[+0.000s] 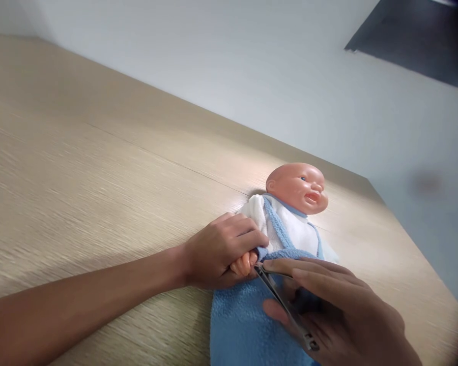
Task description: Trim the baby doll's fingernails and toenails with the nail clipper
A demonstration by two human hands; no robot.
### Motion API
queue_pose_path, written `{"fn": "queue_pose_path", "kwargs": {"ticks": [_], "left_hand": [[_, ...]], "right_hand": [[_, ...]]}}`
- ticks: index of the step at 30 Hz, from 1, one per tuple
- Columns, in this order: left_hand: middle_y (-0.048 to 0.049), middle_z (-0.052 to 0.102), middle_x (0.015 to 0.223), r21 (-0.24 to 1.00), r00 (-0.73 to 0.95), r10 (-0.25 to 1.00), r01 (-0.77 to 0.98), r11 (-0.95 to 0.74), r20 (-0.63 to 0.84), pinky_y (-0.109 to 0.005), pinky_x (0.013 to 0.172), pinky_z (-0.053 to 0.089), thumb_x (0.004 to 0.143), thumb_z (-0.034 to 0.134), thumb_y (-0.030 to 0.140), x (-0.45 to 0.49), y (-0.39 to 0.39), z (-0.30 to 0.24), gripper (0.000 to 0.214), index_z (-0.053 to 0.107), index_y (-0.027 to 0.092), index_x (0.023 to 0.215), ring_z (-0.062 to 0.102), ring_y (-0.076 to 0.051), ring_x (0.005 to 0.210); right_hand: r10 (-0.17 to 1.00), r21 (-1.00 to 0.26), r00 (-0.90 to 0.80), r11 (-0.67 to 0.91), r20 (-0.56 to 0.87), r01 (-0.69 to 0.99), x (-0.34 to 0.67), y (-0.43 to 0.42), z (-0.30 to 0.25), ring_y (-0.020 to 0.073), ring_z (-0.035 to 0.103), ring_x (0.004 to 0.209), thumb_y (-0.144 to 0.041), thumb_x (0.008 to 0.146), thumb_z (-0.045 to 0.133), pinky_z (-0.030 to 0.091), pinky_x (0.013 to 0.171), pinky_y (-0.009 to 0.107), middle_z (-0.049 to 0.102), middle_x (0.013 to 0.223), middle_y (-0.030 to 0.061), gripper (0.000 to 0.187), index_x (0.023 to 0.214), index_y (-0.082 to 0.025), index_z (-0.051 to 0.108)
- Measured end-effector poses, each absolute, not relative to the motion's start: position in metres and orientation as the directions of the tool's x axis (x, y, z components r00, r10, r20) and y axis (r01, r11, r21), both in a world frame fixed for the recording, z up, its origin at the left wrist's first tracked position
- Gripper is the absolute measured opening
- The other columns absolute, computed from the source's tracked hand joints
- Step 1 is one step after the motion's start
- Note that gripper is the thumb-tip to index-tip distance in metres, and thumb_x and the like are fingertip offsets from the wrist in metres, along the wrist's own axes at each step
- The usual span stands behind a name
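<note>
A baby doll (295, 188) in a white top and blue fuzzy overalls (240, 317) lies on its back on the wooden table. My left hand (223, 249) is closed around the doll's sleeve end and small hand (244, 263), whose fingers poke out from my grip. A metal nail clipper (284, 300) sits in my right hand (343, 300), between the thumb below and the fingers above. The clipper's tip is right at the doll's fingers; whether it touches them I cannot tell. My right fingers hide part of the overalls.
Light wood tabletop (99, 193) stretches left and behind the doll, with a thin seam across it. Its back edge meets a pale wall (213, 66). A dark panel (416, 40) shows at the upper right.
</note>
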State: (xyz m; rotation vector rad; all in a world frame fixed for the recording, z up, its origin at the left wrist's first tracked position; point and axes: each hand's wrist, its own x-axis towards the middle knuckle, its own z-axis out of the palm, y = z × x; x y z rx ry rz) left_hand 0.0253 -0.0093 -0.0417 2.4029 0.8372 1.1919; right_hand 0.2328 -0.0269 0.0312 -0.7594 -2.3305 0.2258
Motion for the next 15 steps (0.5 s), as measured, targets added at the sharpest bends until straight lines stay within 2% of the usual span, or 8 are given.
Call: {"fn": "queue_pose_path", "kwargs": {"ticks": [4, 10, 15], "left_hand": [[-0.0072, 0.068, 0.097, 0.523, 0.482, 0.626, 0.346, -0.779, 0.613, -0.036, 0.08, 0.046, 0.094, 0.044, 0.025, 0.025, -0.009, -0.043, 0.018, 0.056, 0.017, 0.103, 0.061, -0.021, 0.09], [-0.0069, 0.067, 0.096, 0.522, 0.483, 0.634, 0.361, -0.773, 0.604, -0.036, 0.08, 0.046, 0.093, 0.041, 0.019, 0.026, -0.01, -0.043, 0.018, 0.055, 0.017, 0.104, 0.061, -0.021, 0.09], [-0.0068, 0.067, 0.097, 0.521, 0.489, 0.631, 0.359, -0.774, 0.602, -0.036, 0.079, 0.046, 0.094, 0.041, 0.021, 0.025, -0.01, -0.042, 0.017, 0.054, 0.018, 0.104, 0.061, -0.021, 0.089]], "right_hand": [[0.528, -0.235, -0.703, 0.847, 0.476, 0.477, 0.228, -0.026, 0.03, 0.0201, 0.078, 0.068, -0.041, 0.093, 0.072, 0.07, 0.077, 0.032, 0.081, 0.09, -0.0017, 0.018, 0.104, -0.028, 0.067], [0.498, -0.225, -0.701, 0.864, 0.51, 0.45, 0.235, -0.027, 0.024, 0.0192, 0.079, 0.079, -0.039, 0.095, 0.071, 0.068, 0.079, 0.031, 0.081, 0.096, -0.0028, 0.02, 0.107, -0.029, 0.059], [0.445, -0.191, -0.756, 0.894, 0.481, 0.405, 0.24, -0.027, 0.024, 0.0185, 0.08, 0.084, -0.028, 0.092, 0.075, 0.067, 0.083, 0.03, 0.079, 0.109, -0.002, 0.029, 0.115, -0.028, 0.058]]}}
